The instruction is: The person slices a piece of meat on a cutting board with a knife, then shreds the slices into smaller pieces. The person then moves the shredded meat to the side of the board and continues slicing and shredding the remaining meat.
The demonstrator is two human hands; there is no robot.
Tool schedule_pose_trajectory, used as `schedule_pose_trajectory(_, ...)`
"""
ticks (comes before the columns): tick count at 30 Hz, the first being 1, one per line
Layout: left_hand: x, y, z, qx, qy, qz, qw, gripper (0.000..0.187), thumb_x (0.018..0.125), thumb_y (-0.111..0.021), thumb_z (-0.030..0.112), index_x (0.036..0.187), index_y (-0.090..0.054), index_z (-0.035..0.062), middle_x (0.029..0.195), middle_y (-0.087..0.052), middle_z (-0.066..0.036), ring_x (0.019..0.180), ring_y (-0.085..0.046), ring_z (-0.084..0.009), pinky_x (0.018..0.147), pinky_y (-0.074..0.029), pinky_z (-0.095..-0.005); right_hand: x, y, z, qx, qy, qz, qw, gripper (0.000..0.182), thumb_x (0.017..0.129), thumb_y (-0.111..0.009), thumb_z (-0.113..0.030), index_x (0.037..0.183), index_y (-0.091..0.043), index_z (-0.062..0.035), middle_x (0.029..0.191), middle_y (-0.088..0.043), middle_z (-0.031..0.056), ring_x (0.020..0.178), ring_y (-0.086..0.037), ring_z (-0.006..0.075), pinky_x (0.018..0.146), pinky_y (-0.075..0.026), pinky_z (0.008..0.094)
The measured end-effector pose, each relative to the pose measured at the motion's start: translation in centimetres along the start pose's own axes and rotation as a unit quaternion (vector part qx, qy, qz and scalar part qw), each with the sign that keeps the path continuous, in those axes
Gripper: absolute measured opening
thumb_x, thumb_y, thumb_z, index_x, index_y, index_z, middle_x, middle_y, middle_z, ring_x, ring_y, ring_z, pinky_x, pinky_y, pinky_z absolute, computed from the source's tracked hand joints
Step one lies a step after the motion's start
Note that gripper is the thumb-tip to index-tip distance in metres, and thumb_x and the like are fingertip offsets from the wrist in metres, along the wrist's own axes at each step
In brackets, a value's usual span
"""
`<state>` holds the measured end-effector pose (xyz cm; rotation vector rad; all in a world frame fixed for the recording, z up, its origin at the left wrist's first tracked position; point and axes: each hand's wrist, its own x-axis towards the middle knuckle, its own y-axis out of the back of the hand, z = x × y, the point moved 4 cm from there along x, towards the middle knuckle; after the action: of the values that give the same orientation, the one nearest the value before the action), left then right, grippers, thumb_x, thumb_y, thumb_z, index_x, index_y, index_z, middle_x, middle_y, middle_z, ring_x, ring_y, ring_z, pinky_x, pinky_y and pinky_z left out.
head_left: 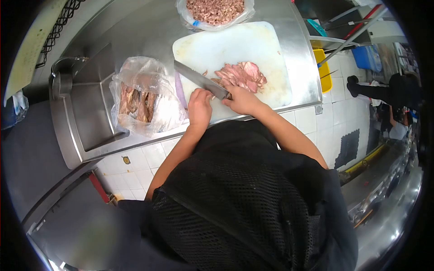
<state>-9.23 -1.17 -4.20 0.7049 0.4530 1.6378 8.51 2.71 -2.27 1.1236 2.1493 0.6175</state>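
My right hand is wrapped around the handle of a kitchen knife, whose broad blade slants up and to the left over the cutting board. To the left of the handle, my left hand is closed with curled fingers at the board's near edge, close to the blade. What those fingers hold, if anything, is hidden. Sliced pinkish meat lies in a loose pile on the board, just beyond my right hand. A clear plastic bag with browned chunks of meat sits left of my left hand.
Behind the board is another bag of diced meat. A steel sink is set into the counter at left. On the right, a yellow bin and a blue container stand near another person.
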Motion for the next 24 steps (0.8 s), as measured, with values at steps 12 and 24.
schedule_pose_trajectory(12,-1.0,1.5,1.0,-0.003,0.001,-0.029,1.0,0.032,0.093,-0.069,0.0,0.124,-0.066,0.0022,0.109,-0.067,-0.018,0.098,-0.067,-0.0357,0.084,-0.056,-0.0457,-6.5,4.4,0.7,0.174,-0.033,0.175,0.969,0.031,0.097,-0.074,-0.016,0.122,-0.066,0.0001,0.081,-0.069,0.0164,0.076,-0.064,0.0283,0.069,-0.051,0.0413)
schedule_pose_trajectory(24,-0.1,-0.6,1.1,0.059,-0.141,-0.114,0.982,0.022,0.094,-0.064,0.004,0.116,-0.07,0.0038,0.101,-0.067,-0.014,0.1,-0.064,-0.0348,0.09,-0.055,-0.047,-11.2,3.0,3.1,0.213,-0.167,0.295,0.916,0.024,0.095,-0.075,-0.016,0.107,-0.066,0.0028,0.08,-0.07,0.0165,0.071,-0.065,0.022,0.069,-0.052,0.0383)
